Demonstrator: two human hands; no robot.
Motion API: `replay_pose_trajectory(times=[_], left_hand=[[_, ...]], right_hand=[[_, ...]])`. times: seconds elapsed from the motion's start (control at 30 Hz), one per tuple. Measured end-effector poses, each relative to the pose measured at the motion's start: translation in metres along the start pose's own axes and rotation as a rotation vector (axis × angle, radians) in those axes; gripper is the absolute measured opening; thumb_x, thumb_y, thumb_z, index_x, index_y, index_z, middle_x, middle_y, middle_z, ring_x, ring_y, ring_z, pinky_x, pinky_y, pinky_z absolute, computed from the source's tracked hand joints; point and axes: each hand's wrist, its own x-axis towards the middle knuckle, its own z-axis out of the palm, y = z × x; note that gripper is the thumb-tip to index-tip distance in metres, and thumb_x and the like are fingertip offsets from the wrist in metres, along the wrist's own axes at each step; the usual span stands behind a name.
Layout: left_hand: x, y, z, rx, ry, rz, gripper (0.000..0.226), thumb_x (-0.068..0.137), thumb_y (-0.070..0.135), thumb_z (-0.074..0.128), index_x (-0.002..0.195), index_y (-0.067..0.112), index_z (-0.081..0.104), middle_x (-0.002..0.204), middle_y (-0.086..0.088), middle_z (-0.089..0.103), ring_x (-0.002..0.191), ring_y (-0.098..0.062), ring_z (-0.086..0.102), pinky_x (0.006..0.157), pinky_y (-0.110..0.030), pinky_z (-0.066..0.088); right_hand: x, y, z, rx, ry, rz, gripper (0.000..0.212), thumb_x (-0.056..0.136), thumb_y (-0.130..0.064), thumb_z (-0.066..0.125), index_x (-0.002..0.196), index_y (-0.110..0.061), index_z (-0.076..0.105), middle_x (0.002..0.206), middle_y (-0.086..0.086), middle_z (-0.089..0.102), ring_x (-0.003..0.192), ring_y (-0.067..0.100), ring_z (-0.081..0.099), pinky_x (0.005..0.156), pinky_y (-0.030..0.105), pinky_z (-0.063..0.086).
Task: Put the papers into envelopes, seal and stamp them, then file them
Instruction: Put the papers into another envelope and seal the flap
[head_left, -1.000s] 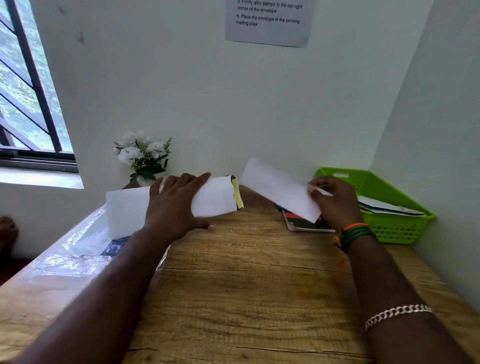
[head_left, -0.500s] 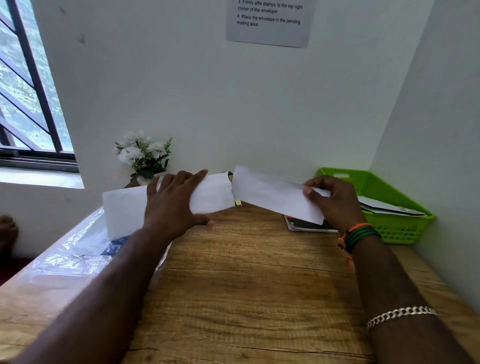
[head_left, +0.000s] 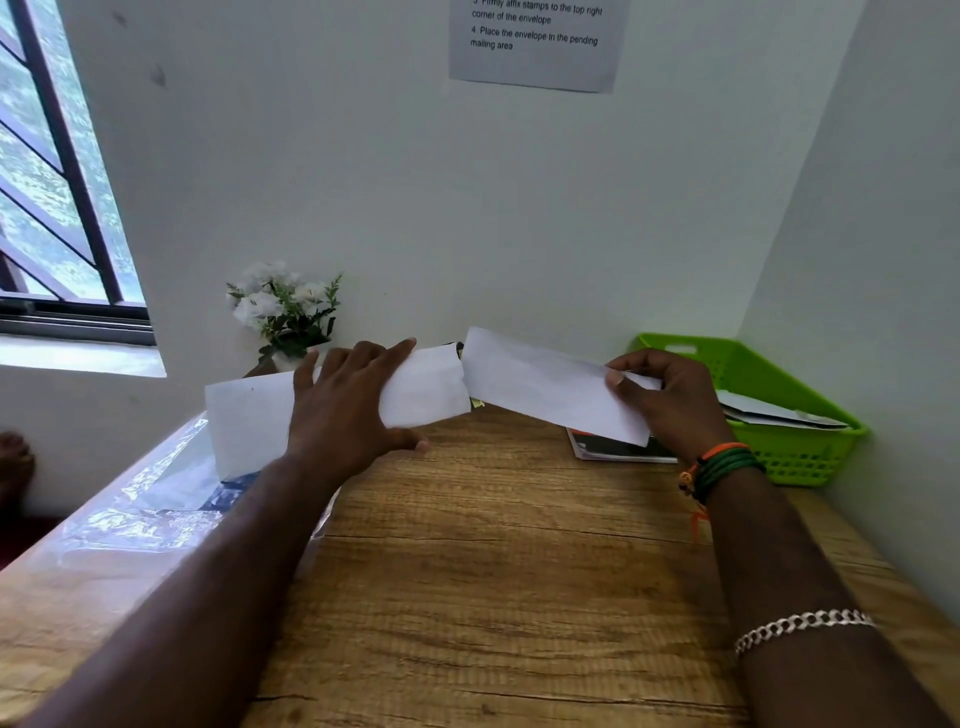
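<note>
Head view: at the wooden desk (head_left: 493, 571), I have the left hand (head_left: 345, 415) wrapped around a white envelope (head_left: 249, 421), fingers over, thumb under, mouth facing right. The right hand (head_left: 670, 400) pinches a folded paper (head_left: 540, 384), its thin leading edge at that mouth, nearer the desk's back wall. Insertion is the step in hand, I judge; next comes a straight slide without buckling. A ribbed green plastic basket (head_left: 795, 457) at the desk's right holds 1 or more flat sheets.
</note>
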Motion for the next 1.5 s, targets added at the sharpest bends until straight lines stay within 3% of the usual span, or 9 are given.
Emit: replay_pose_trajectory(times=[0.33,0.53,0.63,0.9,1.0,1.1,1.2,1.33,1.5], left_hand=[[-0.001,0.004,0.001,-0.021,0.006,0.028,0.12,0.054,0.082,0.078,0.156,0.038,0.032,0.139,0.005,0.052,0.134,-0.027,0.042,0.12,-0.059,0.019],[-0.001,0.006,0.003,-0.02,-0.018,0.072,0.121,0.055,0.086,0.073,0.157,0.039,0.028,0.142,0.006,0.049,0.134,-0.024,0.04,0.121,-0.057,0.018],[-0.002,0.01,0.002,-0.032,-0.057,0.128,0.122,0.053,0.091,0.067,0.157,0.041,0.026,0.141,0.008,0.049,0.132,-0.022,0.041,0.12,-0.057,0.02],[-0.005,0.035,0.007,-0.067,-0.175,0.224,0.113,0.06,0.085,0.071,0.155,0.044,0.026,0.148,0.013,0.042,0.138,-0.017,0.033,0.12,-0.05,0.021],[-0.004,0.028,0.004,-0.067,-0.142,0.198,0.113,0.059,0.086,0.068,0.155,0.045,0.025,0.145,0.013,0.045,0.134,-0.017,0.036,0.117,-0.048,0.024],[-0.004,0.023,0.001,-0.069,-0.112,0.172,0.114,0.057,0.09,0.06,0.155,0.044,0.027,0.143,0.011,0.047,0.131,-0.018,0.041,0.117,-0.05,0.026],[-0.005,0.027,0.002,-0.066,-0.104,0.179,0.112,0.058,0.09,0.062,0.154,0.043,0.029,0.142,0.011,0.049,0.13,-0.018,0.042,0.116,-0.049,0.027],[-0.005,0.034,0.006,-0.06,-0.138,0.2,0.112,0.06,0.089,0.065,0.154,0.043,0.028,0.142,0.011,0.047,0.133,-0.018,0.039,0.117,-0.05,0.025],[-0.005,0.032,0.003,-0.066,-0.11,0.172,0.112,0.061,0.09,0.063,0.155,0.043,0.026,0.145,0.01,0.047,0.134,-0.02,0.04,0.118,-0.051,0.024]], right_hand=[[-0.004,-0.003,-0.001,-0.009,-0.132,0.054,0.01,0.087,-0.011,0.075,0.085,-0.02,0.073,0.089,-0.006,0.071,0.068,-0.008,0.064,0.059,0.011,0.05],[-0.007,-0.008,-0.001,0.005,-0.157,0.089,0.007,0.087,-0.009,0.075,0.089,-0.015,0.074,0.091,-0.007,0.07,0.07,-0.008,0.065,0.056,0.009,0.047],[-0.009,-0.011,0.004,0.019,-0.168,0.103,0.008,0.087,-0.01,0.075,0.091,-0.017,0.077,0.092,-0.008,0.072,0.08,0.004,0.067,0.061,0.014,0.052],[-0.02,-0.011,0.047,0.026,-0.223,0.057,0.013,0.088,-0.024,0.075,0.101,-0.025,0.077,0.102,-0.011,0.073,0.094,0.003,0.067,0.085,0.027,0.054],[-0.019,-0.013,0.051,0.039,-0.095,0.07,0.017,0.09,-0.025,0.073,0.107,-0.024,0.073,0.099,-0.007,0.072,0.096,0.009,0.067,0.084,0.03,0.055],[-0.017,-0.012,0.046,0.1,0.101,0.162,0.008,0.09,-0.015,0.07,0.092,-0.022,0.072,0.089,0.002,0.072,0.086,0.022,0.071,0.069,0.039,0.062],[-0.019,-0.01,0.047,0.079,0.097,0.186,0.014,0.088,-0.011,0.071,0.081,-0.023,0.074,0.081,0.003,0.074,0.08,0.022,0.072,0.069,0.042,0.063],[-0.029,-0.02,0.062,0.123,-0.039,0.175,0.006,0.086,-0.01,0.074,0.086,-0.016,0.076,0.086,0.005,0.075,0.076,0.017,0.071,0.059,0.025,0.055],[-0.029,-0.026,0.061,0.151,-0.059,0.129,0.009,0.089,-0.01,0.072,0.094,-0.017,0.076,0.084,0.005,0.075,0.07,0.018,0.071,0.058,0.021,0.05]])
